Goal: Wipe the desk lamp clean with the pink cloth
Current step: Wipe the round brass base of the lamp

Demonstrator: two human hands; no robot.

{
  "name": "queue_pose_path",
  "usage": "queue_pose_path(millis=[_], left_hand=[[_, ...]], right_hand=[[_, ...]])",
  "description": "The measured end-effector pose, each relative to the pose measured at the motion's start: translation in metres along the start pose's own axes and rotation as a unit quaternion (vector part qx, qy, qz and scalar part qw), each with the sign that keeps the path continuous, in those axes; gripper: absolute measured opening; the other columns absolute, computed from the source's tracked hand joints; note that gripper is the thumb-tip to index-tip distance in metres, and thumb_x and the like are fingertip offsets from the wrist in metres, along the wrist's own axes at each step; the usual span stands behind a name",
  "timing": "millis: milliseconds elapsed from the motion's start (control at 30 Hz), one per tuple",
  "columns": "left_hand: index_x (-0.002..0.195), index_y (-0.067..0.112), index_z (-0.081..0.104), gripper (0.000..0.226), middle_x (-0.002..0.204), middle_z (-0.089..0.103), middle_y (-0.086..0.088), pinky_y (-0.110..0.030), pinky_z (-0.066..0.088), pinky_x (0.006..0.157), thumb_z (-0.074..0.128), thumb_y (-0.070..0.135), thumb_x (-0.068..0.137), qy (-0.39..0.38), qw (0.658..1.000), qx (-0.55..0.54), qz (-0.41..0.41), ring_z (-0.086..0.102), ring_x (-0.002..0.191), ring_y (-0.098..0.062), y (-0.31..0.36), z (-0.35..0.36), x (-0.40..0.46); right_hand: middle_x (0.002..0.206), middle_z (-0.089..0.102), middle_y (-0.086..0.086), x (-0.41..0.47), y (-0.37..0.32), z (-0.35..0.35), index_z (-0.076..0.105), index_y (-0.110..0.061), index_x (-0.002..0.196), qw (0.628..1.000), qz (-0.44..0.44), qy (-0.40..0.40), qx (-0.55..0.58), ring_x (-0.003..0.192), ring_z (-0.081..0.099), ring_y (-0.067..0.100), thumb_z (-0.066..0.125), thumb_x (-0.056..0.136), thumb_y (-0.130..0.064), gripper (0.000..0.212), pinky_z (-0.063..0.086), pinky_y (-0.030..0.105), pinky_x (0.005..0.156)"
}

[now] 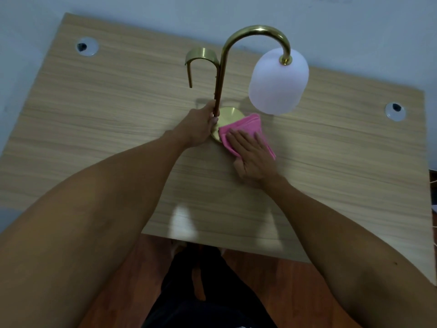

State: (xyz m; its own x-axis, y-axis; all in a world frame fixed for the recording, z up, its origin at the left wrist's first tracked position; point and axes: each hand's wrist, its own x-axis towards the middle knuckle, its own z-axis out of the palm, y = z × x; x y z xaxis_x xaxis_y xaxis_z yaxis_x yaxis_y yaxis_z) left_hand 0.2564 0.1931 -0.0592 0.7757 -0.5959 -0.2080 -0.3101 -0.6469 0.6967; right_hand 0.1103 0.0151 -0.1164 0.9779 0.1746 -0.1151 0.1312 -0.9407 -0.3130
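Pale wall backs one wooden desk [118, 95] that fills most of the frame, with two round cable holes, one at upper left [87, 46] and one at right [395, 111]. One desk lamp [256, 31] stands at centre: one brass arched stem, one second brass hook [201, 56], one white shade [279, 82], one round base [228, 114]. One left hand [199, 127] is clenched around the stem low down. One right hand [251, 151] lies flat, fingers spread, pressing one pink cloth [243, 125] onto the base's lower right edge and the desk.
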Motion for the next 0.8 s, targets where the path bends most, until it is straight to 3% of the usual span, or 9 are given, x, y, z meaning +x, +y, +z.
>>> queue_pose_path(millis=[100,267,433,567,667,733,800], left_hand=[[0.128,0.016,0.048,0.023,0.099,0.066,-0.01,-0.034,0.052,0.078,0.045,0.021,0.106,-0.008,1.0,0.017,0.008,0.065,0.085,-0.022,0.0,-0.001,0.0],[0.127,0.016,0.047,0.022,0.092,0.064,-0.007,-0.023,0.047,0.068,0.046,0.018,0.105,-0.016,0.999,0.034,0.014,0.06,0.072,-0.011,0.001,-0.003,0.0],[0.132,0.018,0.047,0.027,0.096,0.067,-0.012,-0.038,0.053,0.08,0.046,0.019,0.105,-0.024,0.999,0.026,0.001,0.066,0.086,-0.026,0.001,-0.005,0.001],[0.148,0.017,0.039,0.043,0.095,0.059,-0.001,-0.028,0.045,0.081,0.044,0.017,0.106,-0.016,0.999,0.027,0.013,0.058,0.083,-0.015,0.004,-0.003,0.0],[0.137,0.017,0.046,0.031,0.095,0.062,-0.006,-0.034,0.048,0.078,0.044,0.019,0.106,-0.012,0.999,0.028,0.008,0.062,0.083,-0.022,0.002,-0.003,0.0],[0.128,0.014,0.048,0.024,0.097,0.065,-0.013,-0.041,0.053,0.081,0.045,0.018,0.105,-0.015,1.0,0.026,0.002,0.064,0.086,-0.028,0.003,-0.004,-0.001],[0.127,0.013,0.049,0.023,0.098,0.066,-0.014,-0.044,0.054,0.084,0.045,0.017,0.105,-0.017,1.0,0.021,-0.002,0.065,0.087,-0.029,0.003,-0.004,-0.002]], right_hand=[[0.168,0.026,0.009,0.02,-0.017,-0.004,0.028,-0.015,0.161,1.0,0.016,-0.009,0.024,0.158,0.018,0.027,0.019,0.098,-0.038,0.068,0.01,0.055,0.129],[0.169,0.023,0.007,0.002,-0.005,-0.012,0.026,-0.017,0.162,0.997,-0.032,-0.047,0.048,0.159,0.015,0.02,0.02,0.096,-0.038,0.07,0.001,0.041,0.131],[0.172,0.014,0.008,0.041,0.008,-0.019,0.017,-0.015,0.164,0.996,0.065,-0.022,0.063,0.161,0.007,0.023,0.013,0.096,-0.041,0.073,0.005,0.049,0.131],[0.173,0.004,0.009,0.061,-0.013,-0.015,0.01,-0.016,0.165,0.997,0.051,-0.04,0.034,0.161,-0.001,0.027,0.013,0.097,-0.042,0.073,-0.005,0.048,0.13],[0.172,0.012,0.011,0.029,-0.003,-0.009,0.017,-0.013,0.164,1.0,0.011,-0.026,0.013,0.16,0.007,0.029,0.022,0.096,-0.037,0.072,0.001,0.053,0.13],[0.173,0.008,0.008,0.023,0.007,-0.011,0.011,-0.015,0.165,0.998,0.056,-0.021,0.005,0.161,0.003,0.026,0.017,0.094,-0.04,0.076,0.002,0.056,0.129],[0.174,-0.001,0.008,0.037,-0.001,-0.017,0.004,-0.016,0.165,0.993,0.109,-0.025,0.025,0.16,-0.005,0.025,0.015,0.094,-0.041,0.076,-0.006,0.052,0.129]])
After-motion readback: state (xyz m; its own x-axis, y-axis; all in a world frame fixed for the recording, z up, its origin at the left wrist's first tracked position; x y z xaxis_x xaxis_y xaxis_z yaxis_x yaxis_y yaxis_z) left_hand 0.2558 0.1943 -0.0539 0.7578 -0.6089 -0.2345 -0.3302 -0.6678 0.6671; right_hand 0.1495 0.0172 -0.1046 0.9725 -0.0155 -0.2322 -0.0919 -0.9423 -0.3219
